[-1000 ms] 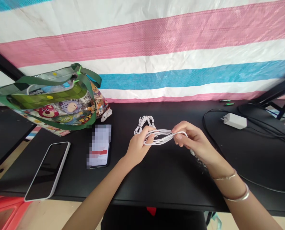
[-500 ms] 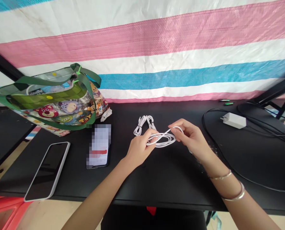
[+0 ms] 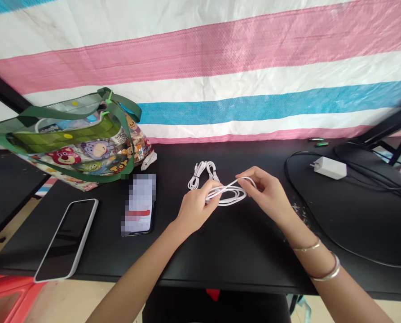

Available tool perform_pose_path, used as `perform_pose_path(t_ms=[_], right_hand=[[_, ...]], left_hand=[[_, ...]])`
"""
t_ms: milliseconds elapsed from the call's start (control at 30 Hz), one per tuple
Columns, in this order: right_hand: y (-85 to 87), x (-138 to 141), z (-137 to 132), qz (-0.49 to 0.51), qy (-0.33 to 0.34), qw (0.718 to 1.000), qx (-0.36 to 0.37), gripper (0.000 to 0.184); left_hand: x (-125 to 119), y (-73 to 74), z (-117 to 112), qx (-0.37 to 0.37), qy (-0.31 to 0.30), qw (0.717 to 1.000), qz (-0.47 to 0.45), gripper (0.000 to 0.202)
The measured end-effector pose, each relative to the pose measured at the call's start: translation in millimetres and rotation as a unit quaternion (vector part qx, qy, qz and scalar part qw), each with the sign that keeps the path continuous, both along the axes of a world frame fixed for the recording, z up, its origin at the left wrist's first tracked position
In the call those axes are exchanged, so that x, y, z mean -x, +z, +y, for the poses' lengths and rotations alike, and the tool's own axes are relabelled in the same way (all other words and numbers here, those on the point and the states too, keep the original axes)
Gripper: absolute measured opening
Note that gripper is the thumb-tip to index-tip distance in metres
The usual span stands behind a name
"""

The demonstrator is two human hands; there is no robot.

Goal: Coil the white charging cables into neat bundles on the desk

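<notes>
Gripping the coiled white charging cable (image 3: 229, 196) in the closed left hand (image 3: 196, 208), the person pinches one loop between thumb and fingers of the right hand (image 3: 262, 190), over the black worktop (image 3: 254, 255). The cable looks light, soft and springy, and likely to slip; the bundled strands near its connector ends (image 3: 197, 177) seem the surest hold.

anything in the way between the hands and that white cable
Nothing visible stands in the way. The left hand and right hand already grip the looped white cable over the black desk. A bundled white cable end lies beyond the left hand, not between them.
</notes>
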State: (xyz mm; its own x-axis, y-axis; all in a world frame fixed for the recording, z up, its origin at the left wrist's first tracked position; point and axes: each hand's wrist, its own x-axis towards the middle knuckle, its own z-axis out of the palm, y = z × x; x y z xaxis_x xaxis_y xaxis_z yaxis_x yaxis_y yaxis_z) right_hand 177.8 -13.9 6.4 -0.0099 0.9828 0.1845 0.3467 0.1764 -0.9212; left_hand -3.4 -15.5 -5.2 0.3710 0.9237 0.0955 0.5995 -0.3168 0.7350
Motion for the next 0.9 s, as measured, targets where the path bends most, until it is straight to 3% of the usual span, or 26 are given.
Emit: perform_pose_path(t_ms=[900], right_hand=[[-3.5,1.0,-1.7,-0.132,-0.005,0.991,-0.025,0.017]], left_hand=[[-0.3,0.3,-0.5,-0.033,-0.015,0.999,0.033,0.022]])
